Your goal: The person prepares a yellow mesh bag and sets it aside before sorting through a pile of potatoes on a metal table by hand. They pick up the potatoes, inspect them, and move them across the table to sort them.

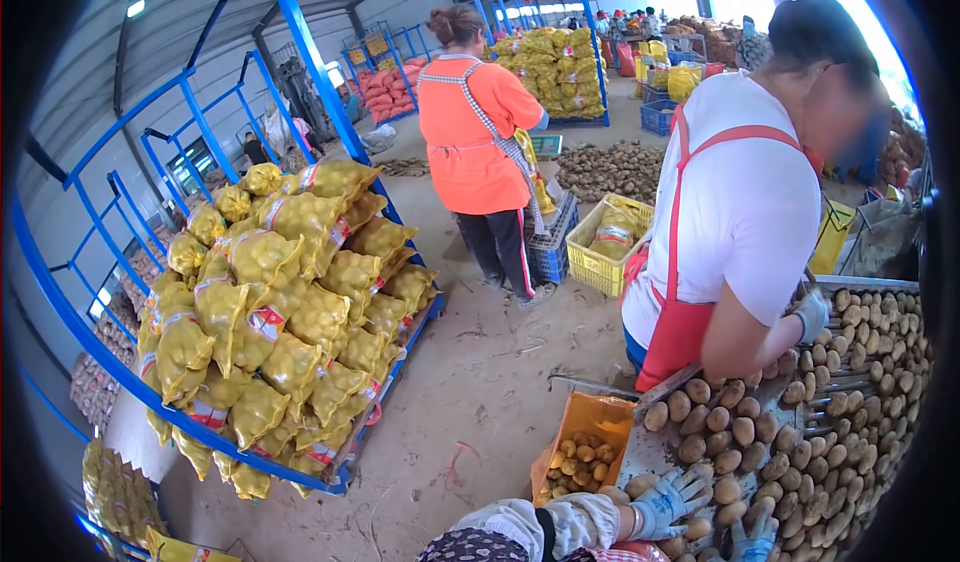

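My left hand [664,506], in a light-blue and white work glove, lies over potatoes [727,489] at the near edge of a metal sorting table [655,452]. Its fingers are stretched out and apart. My right hand [752,540], gloved the same way, is beside it at the bottom edge of the view, partly cut off. Its fingers are spread among the potatoes, and nothing shows gripped in either hand. Just left of the table hangs an open yellow-orange bag [598,419] with several potatoes [578,462] inside.
Across the table, a person in a red apron [690,337] reaches a gloved hand [813,316] to the potatoes. Another person in orange [470,137] stands beside a yellow crate [597,264]. Filled yellow mesh bags [290,312] are stacked on a blue metal rack [190,427] at left.
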The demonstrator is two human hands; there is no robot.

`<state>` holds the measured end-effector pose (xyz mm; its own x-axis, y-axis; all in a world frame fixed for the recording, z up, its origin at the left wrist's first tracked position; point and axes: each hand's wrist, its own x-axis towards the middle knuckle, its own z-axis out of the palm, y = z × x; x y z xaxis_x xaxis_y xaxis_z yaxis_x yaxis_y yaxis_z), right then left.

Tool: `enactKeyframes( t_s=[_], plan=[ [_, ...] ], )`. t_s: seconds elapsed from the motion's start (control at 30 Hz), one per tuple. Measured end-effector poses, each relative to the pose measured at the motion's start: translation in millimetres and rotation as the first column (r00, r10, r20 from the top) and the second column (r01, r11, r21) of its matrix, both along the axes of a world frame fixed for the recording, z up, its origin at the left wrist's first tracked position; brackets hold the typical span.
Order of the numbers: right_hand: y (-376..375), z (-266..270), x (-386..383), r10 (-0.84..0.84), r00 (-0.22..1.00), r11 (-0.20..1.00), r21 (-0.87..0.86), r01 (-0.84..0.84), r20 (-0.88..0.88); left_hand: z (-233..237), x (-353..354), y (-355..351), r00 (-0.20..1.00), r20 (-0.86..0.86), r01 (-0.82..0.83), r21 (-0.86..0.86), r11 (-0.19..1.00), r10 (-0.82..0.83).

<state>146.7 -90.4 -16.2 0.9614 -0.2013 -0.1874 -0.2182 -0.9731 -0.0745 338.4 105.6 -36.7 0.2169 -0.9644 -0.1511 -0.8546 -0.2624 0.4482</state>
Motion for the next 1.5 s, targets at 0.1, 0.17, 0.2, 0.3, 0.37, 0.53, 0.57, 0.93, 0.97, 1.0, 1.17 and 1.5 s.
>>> enactKeyframes(
  t_s=[0.1, 0.17, 0.2, 0.3, 0.37, 0.53, 0.57, 0.93, 0.97, 1.0, 1.17, 1.5],
  plan=[
    [10, 14, 14, 0.239, 0.97, 0.971, -0.045, -0.237, 0.048, -9, 1, -2, 0.997, 0.07, 0.037, 0.036, 0.999, -0.039],
    [13, 11, 13, 0.228, 0.97, 0.974, -0.016, -0.227, 0.086, -18, -3, 0, 1.0, 0.023, 0.013, 0.023, 1.0, -0.014],
    [11, 8, 13, 0.22, 0.969, 0.975, -0.002, -0.221, 0.111, -22, -3, 0, 1.0, -0.013, -0.014, 0.008, 1.0, 0.014],
    [7, 0, 12, 0.206, 0.969, 0.978, 0.004, -0.209, 0.134, -16, -4, 0, 0.999, -0.042, -0.018, 0.047, 0.999, 0.02],
    [3, -9, 13, 0.207, 0.97, 0.978, -0.009, -0.207, 0.13, -19, -3, 1, 1.0, -0.013, -0.02, 0.034, 0.999, 0.021],
    [5, -15, 18, 0.144, 0.972, 0.989, 0.008, -0.148, 0.188, -11, -6, 0, 1.0, 0.001, -0.028, 0.083, 0.996, 0.028],
    [8, -5, 22, 0.14, 0.971, 0.99, 0.005, -0.144, 0.193, -12, -6, 0, 0.999, -0.008, -0.045, 0.068, 0.997, 0.046],
    [-10, -56, 21, -0.002, 1.0, 0.98, 0.2, -0.003, 0.024, -23, -5, -1, 0.996, 0.085, -0.031, -0.029, 0.999, 0.033],
    [-9, -57, 20, -0.001, 1.0, 0.979, 0.203, -0.004, 0.023, -23, -5, -2, 0.996, 0.085, -0.032, -0.026, 0.999, 0.034],
    [-10, -58, 19, 0.012, 0.999, 0.979, 0.205, -0.018, 0.033, -22, -4, -3, 0.996, 0.078, -0.038, -0.032, 0.999, 0.04],
    [1, -40, 11, -0.031, 0.999, 0.967, 0.252, 0.022, 0.031, -20, -3, -13, 0.996, 0.077, -0.032, -0.048, 0.998, 0.036],
    [11, -34, -2, 0.131, 0.974, 0.991, 0.008, -0.135, 0.184, -18, 6, -14, 0.985, 0.008, 0.174, -0.049, 0.984, -0.173]
  ],
)
